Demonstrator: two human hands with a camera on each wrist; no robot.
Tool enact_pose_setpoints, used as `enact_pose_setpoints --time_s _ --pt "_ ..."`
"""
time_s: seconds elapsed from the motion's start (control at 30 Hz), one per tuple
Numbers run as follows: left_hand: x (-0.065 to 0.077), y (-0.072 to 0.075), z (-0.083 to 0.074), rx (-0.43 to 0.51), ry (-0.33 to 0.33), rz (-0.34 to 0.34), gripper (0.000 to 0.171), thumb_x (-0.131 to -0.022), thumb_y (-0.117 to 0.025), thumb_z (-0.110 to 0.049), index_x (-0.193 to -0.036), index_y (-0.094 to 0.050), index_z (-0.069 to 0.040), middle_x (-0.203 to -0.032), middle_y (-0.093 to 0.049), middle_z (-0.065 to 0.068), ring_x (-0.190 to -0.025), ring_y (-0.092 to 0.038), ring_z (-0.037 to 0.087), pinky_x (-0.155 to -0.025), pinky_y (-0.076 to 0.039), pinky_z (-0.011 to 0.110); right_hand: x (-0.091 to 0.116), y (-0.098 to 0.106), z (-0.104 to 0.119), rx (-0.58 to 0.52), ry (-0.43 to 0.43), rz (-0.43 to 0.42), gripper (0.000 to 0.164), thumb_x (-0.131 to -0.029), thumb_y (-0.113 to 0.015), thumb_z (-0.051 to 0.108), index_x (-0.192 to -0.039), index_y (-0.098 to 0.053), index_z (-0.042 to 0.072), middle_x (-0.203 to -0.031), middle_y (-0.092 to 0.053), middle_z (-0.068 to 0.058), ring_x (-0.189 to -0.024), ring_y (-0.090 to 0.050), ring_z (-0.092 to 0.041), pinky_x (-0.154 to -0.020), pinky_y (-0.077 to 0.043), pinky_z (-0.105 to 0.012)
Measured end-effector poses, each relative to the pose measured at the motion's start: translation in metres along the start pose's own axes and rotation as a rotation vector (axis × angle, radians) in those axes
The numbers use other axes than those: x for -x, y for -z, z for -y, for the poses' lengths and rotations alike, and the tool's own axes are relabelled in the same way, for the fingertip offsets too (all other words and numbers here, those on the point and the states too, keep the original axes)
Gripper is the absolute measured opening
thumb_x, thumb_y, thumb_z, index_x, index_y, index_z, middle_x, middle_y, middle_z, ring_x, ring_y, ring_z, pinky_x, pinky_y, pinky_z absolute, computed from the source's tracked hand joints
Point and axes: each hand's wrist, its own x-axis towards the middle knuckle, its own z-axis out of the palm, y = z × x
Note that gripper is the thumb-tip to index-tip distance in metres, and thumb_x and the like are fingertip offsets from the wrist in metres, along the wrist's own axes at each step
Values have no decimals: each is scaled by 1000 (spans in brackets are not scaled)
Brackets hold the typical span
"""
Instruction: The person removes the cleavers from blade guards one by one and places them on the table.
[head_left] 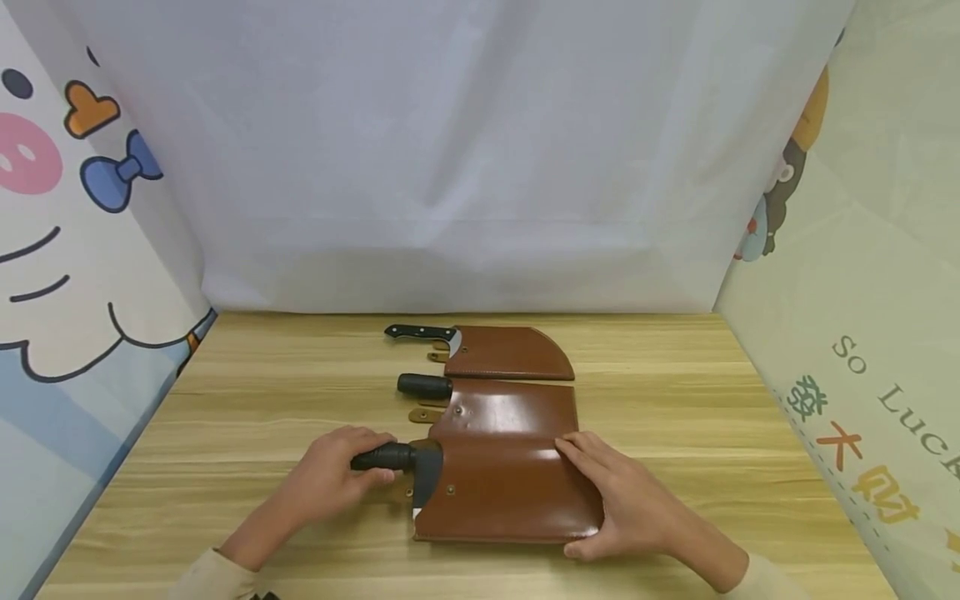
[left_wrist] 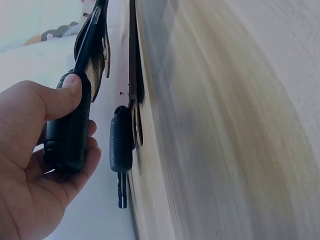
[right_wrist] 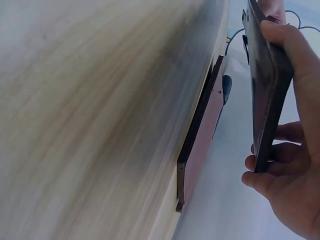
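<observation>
My left hand grips the black handle of a cleaver, thumb laid along it in the left wrist view. Most of the cleaver's dark blade is hidden inside a brown leather sheath. At the sheath's right end, my right hand holds its edges between thumb and fingers. Both wrist views show the sheathed cleaver raised off the table. Just behind it lies a second sheathed cleaver, its black handle pointing left; the raised sheath overlaps it in the head view.
Farther back on the wooden table lies a third sheathed knife with a black riveted handle. A white cloth backdrop hangs behind the table. Printed cartoon panels stand at both sides.
</observation>
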Motion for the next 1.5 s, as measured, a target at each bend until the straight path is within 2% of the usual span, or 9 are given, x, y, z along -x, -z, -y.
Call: enact_pose_setpoints --time_s 0.23,0.47,0.63,0.77,1.07,1.5 --pt "0 1 -1 -7 -14 4 43 -82 -87 -26 -119 -75 -9 -109 -75 3 -100 -70 23 -85 -55 45 1 0 0 -9 -13 17 122 -56 -90 65 -151 -47 1 -149 -51 -9 -135 -52 -25 -101 -52 -46" --pt "1 2 -5 8 -23 10 41 -83 -86 -27 -118 -76 -9 -108 -75 1 -97 -70 20 -81 -56 41 8 -4 0 -19 -39 21 125 -55 -90 65 -152 -45 0 -152 -50 -16 -138 -51 -35 -102 -50 -53" --pt "2 2 -5 17 -36 12 40 -84 -85 -27 -118 -75 -9 -107 -75 1 -95 -70 19 -79 -56 39 9 -4 0 -45 -67 39 123 -60 -89 65 -152 -43 -3 -152 -48 -22 -137 -50 -43 -103 -47 -58" --pt "4 1 -2 14 -43 9 40 -82 -87 -25 -117 -76 -10 -107 -76 1 -96 -71 20 -80 -57 40 10 -4 1 -45 -70 49 122 -62 -87 67 -152 -43 -4 -152 -48 -23 -137 -50 -43 -103 -47 -59" --pt "9 1 2 22 -63 13 37 -83 -87 -23 -116 -76 -12 -107 -76 1 -94 -71 20 -78 -56 39 8 -3 2 -54 -55 53 125 -59 -89 66 -152 -42 -3 -154 -46 -22 -139 -49 -42 -104 -47 -56" --pt "8 1 7 36 -57 21 40 -83 -87 -24 -119 -76 -9 -108 -76 3 -97 -73 22 -81 -57 42 6 -2 -1 -21 4 8 123 -58 -91 63 -150 -45 -3 -151 -50 -19 -137 -52 -38 -101 -51 -54"
